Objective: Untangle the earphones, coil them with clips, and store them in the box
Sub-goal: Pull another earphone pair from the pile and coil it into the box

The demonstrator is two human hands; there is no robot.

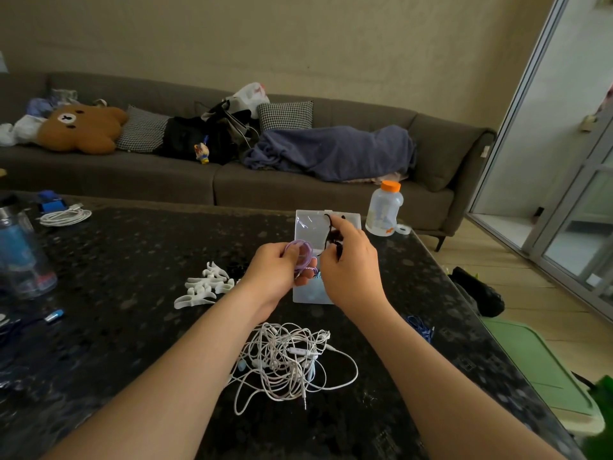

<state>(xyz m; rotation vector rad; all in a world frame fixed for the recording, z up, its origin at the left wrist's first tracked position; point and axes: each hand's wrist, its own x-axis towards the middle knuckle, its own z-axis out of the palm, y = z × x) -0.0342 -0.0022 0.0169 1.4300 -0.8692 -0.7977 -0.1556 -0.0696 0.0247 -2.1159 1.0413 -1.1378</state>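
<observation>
My left hand [273, 270] holds a coil of purple earphones [300, 255] just above the near half of the open clear box [313, 292]. My right hand [348, 263] pinches a black clip or black cord [331, 232] beside the coil, over the box. The box's lid [310, 224] lies open behind my hands. A tangled heap of white earphones [288, 358] lies on the dark table in front of me. A pile of white clips [204, 287] sits to the left of my left hand.
A bottle with an orange cap [384, 209] stands behind the box at the right. A coiled white cable [64, 216] and a blue-tinted bottle [23, 257] sit at the left. The table edge [464, 293] runs along the right. A grey sofa stands behind.
</observation>
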